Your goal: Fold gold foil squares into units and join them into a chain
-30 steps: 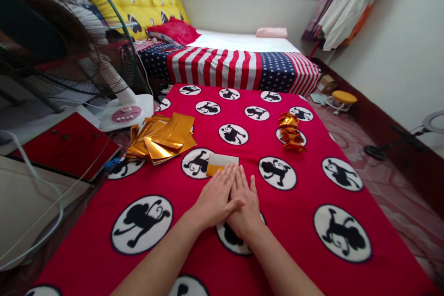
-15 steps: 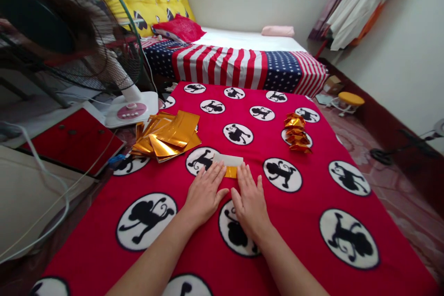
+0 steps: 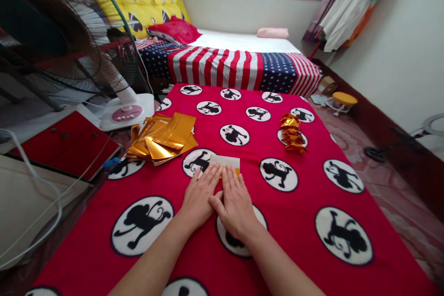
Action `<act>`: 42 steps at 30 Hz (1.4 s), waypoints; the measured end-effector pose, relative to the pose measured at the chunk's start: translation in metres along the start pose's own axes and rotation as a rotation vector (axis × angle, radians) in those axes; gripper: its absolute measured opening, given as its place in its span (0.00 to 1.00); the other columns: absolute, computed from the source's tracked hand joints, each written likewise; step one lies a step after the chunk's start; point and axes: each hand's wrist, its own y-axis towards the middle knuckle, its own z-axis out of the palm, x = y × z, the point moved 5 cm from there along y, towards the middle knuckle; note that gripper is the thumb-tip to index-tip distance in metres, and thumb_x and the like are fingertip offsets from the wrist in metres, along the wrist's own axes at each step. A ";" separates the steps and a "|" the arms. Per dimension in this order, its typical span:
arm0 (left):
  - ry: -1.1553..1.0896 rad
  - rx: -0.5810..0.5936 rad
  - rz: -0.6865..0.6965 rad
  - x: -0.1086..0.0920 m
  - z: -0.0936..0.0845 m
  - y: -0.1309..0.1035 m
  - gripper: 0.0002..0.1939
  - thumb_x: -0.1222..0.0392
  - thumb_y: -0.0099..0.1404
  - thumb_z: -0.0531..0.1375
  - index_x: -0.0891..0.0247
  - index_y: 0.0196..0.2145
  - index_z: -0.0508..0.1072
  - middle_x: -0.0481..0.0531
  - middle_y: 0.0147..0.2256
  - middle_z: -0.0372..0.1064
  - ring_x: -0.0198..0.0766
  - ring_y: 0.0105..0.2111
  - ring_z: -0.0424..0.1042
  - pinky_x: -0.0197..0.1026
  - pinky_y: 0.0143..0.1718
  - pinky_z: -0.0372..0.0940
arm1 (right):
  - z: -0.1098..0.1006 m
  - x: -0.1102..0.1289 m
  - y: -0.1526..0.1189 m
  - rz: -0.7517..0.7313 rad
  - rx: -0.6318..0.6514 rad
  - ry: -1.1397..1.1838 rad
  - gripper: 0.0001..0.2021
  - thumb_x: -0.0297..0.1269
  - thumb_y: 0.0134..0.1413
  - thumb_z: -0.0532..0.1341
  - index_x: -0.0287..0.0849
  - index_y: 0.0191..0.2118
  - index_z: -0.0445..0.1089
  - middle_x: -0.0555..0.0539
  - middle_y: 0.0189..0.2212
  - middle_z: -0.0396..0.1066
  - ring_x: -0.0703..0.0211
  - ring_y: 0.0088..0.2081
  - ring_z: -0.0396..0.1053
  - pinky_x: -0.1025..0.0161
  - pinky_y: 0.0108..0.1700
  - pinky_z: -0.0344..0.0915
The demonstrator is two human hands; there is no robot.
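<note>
A small sheet of paper, pale on its far part with a gold strip along the near side, lies on the red cloth with monkey circles. My left hand rests flat on its left near part, fingers extended. Beside it, my right hand presses flat over the gold strip, its thumb touching my left hand. Both hands cover much of the strip. To the left lies a loose pile of gold sheets. On the right, several folded gold pieces sit in a row.
A spinning fan stands at the left on a white base, beside a red panel. Beyond the cloth-covered surface is a bed with a red pillow. A yellow stool stands on the floor at the right.
My right hand has moved left across the gold strip, up against my left hand, and now hides most of the strip. The whole view has shifted slightly.
</note>
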 end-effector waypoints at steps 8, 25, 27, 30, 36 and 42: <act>0.082 -0.084 -0.037 0.003 -0.001 -0.003 0.30 0.51 0.70 0.51 0.62 0.66 0.55 0.57 0.67 0.48 0.47 0.67 0.49 0.58 0.67 0.44 | 0.001 -0.016 -0.008 0.042 -0.012 -0.110 0.35 0.53 0.65 0.48 0.33 0.68 0.49 0.40 0.70 0.39 0.51 0.70 0.37 0.49 0.69 0.38; 0.097 -0.183 -0.176 0.017 -0.004 -0.001 0.28 0.49 0.71 0.48 0.62 0.65 0.58 0.56 0.67 0.50 0.51 0.66 0.52 0.58 0.64 0.50 | -0.039 -0.050 0.047 0.194 -0.247 0.056 0.29 0.38 0.49 0.67 0.39 0.58 0.66 0.39 0.52 0.68 0.45 0.53 0.64 0.53 0.52 0.63; 0.085 -0.185 -0.168 0.017 -0.005 -0.001 0.29 0.49 0.71 0.48 0.63 0.65 0.57 0.57 0.67 0.50 0.51 0.66 0.52 0.59 0.64 0.50 | -0.039 -0.056 0.051 0.226 -0.190 0.091 0.27 0.39 0.49 0.67 0.40 0.56 0.68 0.40 0.48 0.70 0.46 0.49 0.67 0.54 0.49 0.65; 0.058 -0.191 -0.162 0.016 -0.005 -0.002 0.29 0.50 0.71 0.49 0.64 0.66 0.56 0.58 0.66 0.51 0.51 0.66 0.52 0.60 0.64 0.49 | -0.039 -0.065 0.051 0.294 -0.126 0.154 0.16 0.38 0.51 0.64 0.42 0.47 0.74 0.43 0.42 0.74 0.50 0.43 0.71 0.57 0.44 0.66; -0.076 -0.258 -0.170 0.022 -0.004 -0.001 0.29 0.52 0.69 0.53 0.62 0.65 0.57 0.60 0.66 0.53 0.53 0.65 0.54 0.62 0.64 0.51 | -0.029 -0.077 0.037 0.466 -0.086 0.612 0.04 0.32 0.49 0.58 0.42 0.27 0.69 0.49 0.20 0.71 0.57 0.25 0.73 0.62 0.29 0.67; -0.370 -0.449 -0.144 0.027 -0.021 -0.003 0.21 0.59 0.70 0.53 0.57 0.59 0.66 0.56 0.63 0.59 0.44 0.62 0.60 0.51 0.61 0.59 | -0.008 -0.075 0.023 0.629 -0.181 1.109 0.09 0.34 0.46 0.60 0.44 0.36 0.61 0.55 0.17 0.70 0.55 0.22 0.75 0.65 0.23 0.71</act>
